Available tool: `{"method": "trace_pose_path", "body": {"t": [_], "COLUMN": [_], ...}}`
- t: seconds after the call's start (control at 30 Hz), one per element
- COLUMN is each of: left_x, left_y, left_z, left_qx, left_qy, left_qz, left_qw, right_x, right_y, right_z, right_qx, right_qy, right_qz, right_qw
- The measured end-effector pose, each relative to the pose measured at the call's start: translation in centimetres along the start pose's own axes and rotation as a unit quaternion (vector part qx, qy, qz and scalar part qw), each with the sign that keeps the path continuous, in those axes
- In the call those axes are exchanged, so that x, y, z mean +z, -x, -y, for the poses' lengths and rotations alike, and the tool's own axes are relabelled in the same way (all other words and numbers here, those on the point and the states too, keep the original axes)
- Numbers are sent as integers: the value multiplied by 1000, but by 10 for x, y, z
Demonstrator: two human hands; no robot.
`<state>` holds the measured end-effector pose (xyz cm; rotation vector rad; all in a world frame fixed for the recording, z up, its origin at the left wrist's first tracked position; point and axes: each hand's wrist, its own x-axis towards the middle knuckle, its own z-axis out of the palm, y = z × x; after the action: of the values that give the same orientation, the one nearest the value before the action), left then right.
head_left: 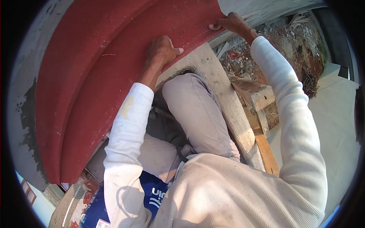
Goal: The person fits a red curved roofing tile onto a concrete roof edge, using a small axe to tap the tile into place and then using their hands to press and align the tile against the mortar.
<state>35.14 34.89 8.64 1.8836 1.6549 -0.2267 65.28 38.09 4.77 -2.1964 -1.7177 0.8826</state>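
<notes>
A large red curved panel [95, 72] with long ridges fills the upper left, with dust and small bits of grit on it. My left hand [161, 51] is closed on top of it near its lower edge, thumb pointing right. The curled fingers hide whatever may be in them. At the panel's upper right corner, my right hand [231, 24] grips the edge, with thumb and fingers bent around it.
Beneath me lies a pale plank [237, 114], with rough wood blocks [262, 97] beside it. Rubble [273, 41] covers the ground at right, near a pale board [334, 110]. A grey wall [23, 87] borders the panel. A blue bag [99, 205] lies at lower left.
</notes>
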Motion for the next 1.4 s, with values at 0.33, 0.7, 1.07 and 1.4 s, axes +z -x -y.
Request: {"method": "trace_pose_path", "body": {"t": [0.33,0.7,1.07,1.4], "left_x": [-3,-2,4,3], "left_y": [13,7,3,10], "left_z": [3,-6,-1,-10], "left_qx": [-48,-42,-49,-75], "left_qy": [56,-5,-2,-46], "left_qz": [-16,-28,-34,-63], "left_qw": [997,999,998,994], "right_x": [-7,-8,68,106], "right_y": [5,22,23,6], "right_z": [9,26,104,96], "right_qx": [-49,-183,-513,-541], "right_qy": [-53,132,-61,52], "right_qz": [-7,-190,-258,-200], "right_qw": [997,956,816,816]}}
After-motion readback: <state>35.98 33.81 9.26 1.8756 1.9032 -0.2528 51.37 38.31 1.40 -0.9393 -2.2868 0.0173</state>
